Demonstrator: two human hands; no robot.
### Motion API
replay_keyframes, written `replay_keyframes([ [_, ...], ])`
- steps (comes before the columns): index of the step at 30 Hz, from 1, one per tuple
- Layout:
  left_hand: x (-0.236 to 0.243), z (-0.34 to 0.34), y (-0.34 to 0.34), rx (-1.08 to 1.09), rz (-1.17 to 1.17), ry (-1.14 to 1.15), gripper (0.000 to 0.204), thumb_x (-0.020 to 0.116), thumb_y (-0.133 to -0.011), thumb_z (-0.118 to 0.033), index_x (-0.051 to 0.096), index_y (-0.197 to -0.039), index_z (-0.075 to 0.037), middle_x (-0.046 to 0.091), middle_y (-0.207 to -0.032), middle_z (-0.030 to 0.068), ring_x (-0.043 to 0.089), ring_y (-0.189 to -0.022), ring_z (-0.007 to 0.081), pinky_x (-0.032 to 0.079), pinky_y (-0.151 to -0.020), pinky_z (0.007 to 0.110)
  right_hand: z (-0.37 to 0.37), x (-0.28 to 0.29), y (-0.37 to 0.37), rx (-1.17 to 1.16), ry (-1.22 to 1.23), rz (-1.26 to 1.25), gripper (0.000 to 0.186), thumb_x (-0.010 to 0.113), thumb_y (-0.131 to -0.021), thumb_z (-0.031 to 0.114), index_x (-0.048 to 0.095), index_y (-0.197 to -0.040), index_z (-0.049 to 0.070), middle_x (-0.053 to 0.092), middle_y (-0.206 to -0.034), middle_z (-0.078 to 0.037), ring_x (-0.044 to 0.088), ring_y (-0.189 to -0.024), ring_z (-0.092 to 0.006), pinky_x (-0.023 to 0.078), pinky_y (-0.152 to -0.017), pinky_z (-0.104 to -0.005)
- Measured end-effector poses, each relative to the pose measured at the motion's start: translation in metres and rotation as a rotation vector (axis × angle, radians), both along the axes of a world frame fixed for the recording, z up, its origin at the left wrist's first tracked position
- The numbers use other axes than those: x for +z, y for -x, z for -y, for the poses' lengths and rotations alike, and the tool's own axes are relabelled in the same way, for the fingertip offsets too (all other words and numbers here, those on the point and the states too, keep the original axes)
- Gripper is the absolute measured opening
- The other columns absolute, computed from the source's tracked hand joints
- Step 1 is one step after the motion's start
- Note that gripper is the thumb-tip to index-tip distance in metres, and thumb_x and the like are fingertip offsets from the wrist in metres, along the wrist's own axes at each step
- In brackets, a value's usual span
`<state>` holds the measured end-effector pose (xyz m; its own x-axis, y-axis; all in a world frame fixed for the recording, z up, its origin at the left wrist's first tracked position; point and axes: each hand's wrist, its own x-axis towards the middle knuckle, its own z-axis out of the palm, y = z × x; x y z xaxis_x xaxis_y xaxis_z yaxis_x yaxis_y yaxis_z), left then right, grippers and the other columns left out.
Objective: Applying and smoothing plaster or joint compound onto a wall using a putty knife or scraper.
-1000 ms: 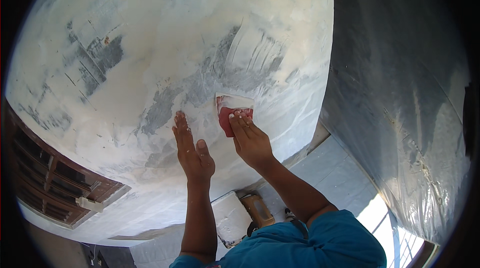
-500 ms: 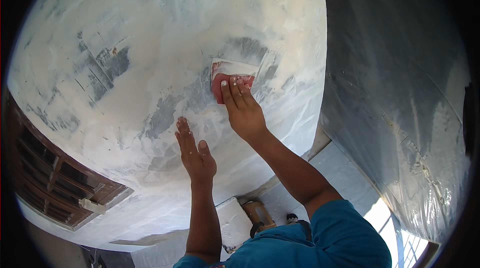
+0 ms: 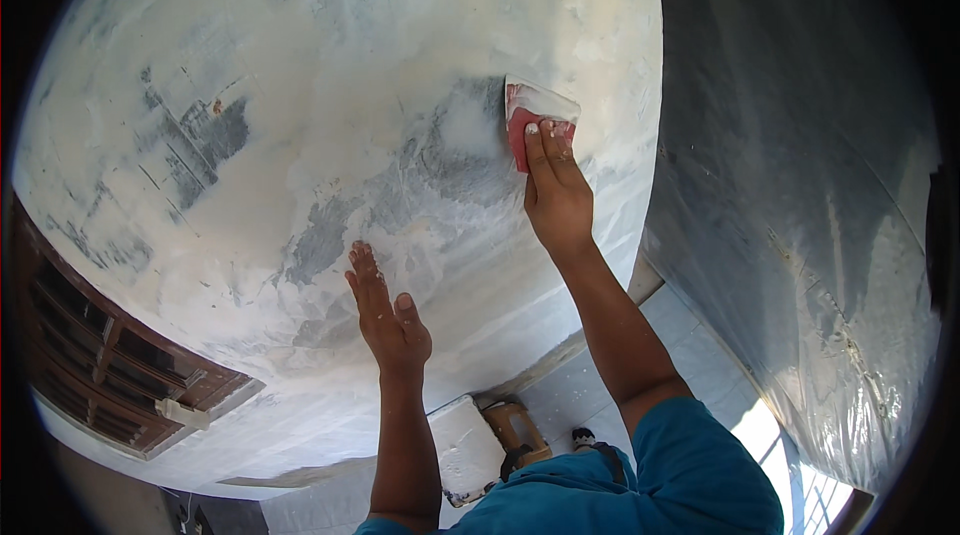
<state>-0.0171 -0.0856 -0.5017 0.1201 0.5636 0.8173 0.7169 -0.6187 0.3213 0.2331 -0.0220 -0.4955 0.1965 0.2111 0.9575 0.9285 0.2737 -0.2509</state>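
My right hand (image 3: pixel 562 205) grips a red putty spreader (image 3: pixel 518 132) against the wall (image 3: pixel 330 105), its fingers lying along the blade's face. White putty coats the upper edge of the spreader. Pale filler covers the wall unevenly, with grey patches showing through left of the tool. Lower and to the left, my left hand (image 3: pixel 390 320) is held with its fingers stretched out and its thumb apart. Nothing is in it; whether it touches the wall I cannot tell. Specks of putty dot the fingers of both hands.
A brown wooden window frame (image 3: pixel 105 350) is set in the wall at lower left. Dark plastic sheeting (image 3: pixel 770 175) hangs along the right side. Below, by my body, lie a white-smeared flat panel (image 3: pixel 466 445) and a yellowish-brown object (image 3: pixel 518 427) on the tiled floor (image 3: pixel 580 390).
My right hand has drawn the spreader to the right and slightly up the wall, leaving a smoothed stretch behind it. The left hand has hardly moved.
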Motion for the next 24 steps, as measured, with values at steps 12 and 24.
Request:
replay_keyframes([
  [12, -0.004, 0.0, 0.008, 0.022, -0.018, -0.03, 0.072, 0.023, -0.106, -0.05, 0.033, -0.15, 0.007, 0.036, -0.155, 0.0254, 0.029, -0.147, 0.0414, 0.018, -0.12, 0.053, 0.07, -0.063, 0.013, 0.17, 0.172, -0.066, 0.048, 0.063, -0.084, -0.004, 0.06, -0.131, 0.002, 0.065, -0.125, -0.02, 0.064, -0.116, -0.0328, 0.053, -0.1, -0.0403],
  [24, -0.004, -0.003, 0.004, 0.024, -0.01, -0.042, 0.073, 0.022, -0.106, -0.05, 0.031, -0.151, 0.007, 0.035, -0.156, 0.0247, 0.027, -0.148, 0.0397, 0.016, -0.121, 0.052, 0.077, -0.139, 0.097, 0.385, 0.364, -0.023, 0.052, 0.066, -0.085, -0.001, 0.057, -0.135, 0.004, 0.061, -0.13, -0.022, 0.061, -0.12, -0.0379, 0.052, -0.101, -0.0433],
])
